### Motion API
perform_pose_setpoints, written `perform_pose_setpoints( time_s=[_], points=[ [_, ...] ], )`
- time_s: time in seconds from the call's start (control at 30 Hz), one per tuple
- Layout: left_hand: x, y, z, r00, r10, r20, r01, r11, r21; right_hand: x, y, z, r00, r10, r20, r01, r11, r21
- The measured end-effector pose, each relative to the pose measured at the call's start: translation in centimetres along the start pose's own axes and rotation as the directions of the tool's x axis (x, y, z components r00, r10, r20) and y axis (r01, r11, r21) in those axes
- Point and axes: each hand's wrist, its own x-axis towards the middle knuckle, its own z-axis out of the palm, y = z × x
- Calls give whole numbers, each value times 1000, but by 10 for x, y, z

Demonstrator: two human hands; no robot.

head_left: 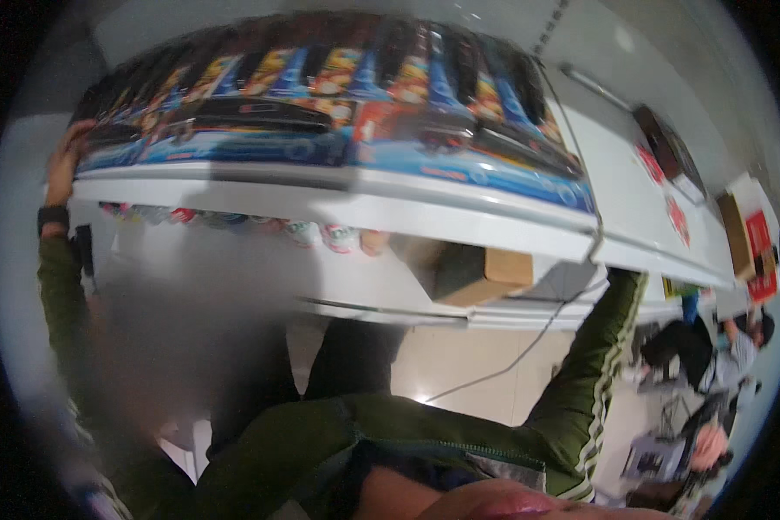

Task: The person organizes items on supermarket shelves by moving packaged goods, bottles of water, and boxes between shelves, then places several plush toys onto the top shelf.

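Spanning most of the view, a white shelf (485, 224) runs from the left side toward the right rim, its front edge bent by the lens. Below it, pale floor tiles (459, 364) show, and a lower shelf (381, 286) sits between the two. Crowding the upper shelf is a long row of packs (243, 147), mostly blue with patches of food pictures and black objects set against the cards; some lie along the front, others stand close behind them. Green sleeves come in from below: the left sleeve (61, 277) rises along the left side, and the right sleeve (589, 364), striped in white, goes up to the shelf's underside. Near the right rim, another person (728, 360) is small and tilted. A brown box (494, 276) rests on the lower shelf, with pale tubs (340, 237) to its left. At the row's left end, the left hand (63, 165) has its fingers against the end packs; whether it grips one or merely rests there, I cannot tell. The right hand is hidden by the shelf, so its state cannot be told. A thin cable (511, 368) hangs under the shelf, and a dark wristband (54, 218) circles the left wrist.
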Motion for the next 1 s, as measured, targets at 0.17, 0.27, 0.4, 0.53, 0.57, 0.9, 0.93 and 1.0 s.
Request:
perform_pose_setpoints(
  time_s=[0.17,0.27,0.4,0.53,0.57,0.9,0.93,1.0],
  points=[
    [3,40,11,1000,-23,-6,23,1000,-14,15,14,18,996,46,77,-46,999,-7],
    [-4,38,12,998,-42,-42,41,999,-32,15,11,15,994,43,97,-43,999,4],
    [-11,44,18,995,2,-95,0,1000,19,7,14,10,995,4,103,-12,997,82],
    [-29,31,10,989,-14,-145,6,999,-52,-2,-21,14,983,-165,84,131,938,320],
    [-13,28,23,990,38,-136,-48,997,-66,-16,-11,18,979,-199,52,154,878,453],
    [7,32,31,950,216,-225,-74,856,512,-216,-96,-114,991,-130,-19,120,829,546],
    [11,30,31,953,220,-207,-86,855,512,-226,-83,-120,983,-169,-67,170,723,670],
    [15,38,35,967,224,-119,-111,796,595,-257,-53,-132,983,-168,-79,163,577,800]
  ],
)
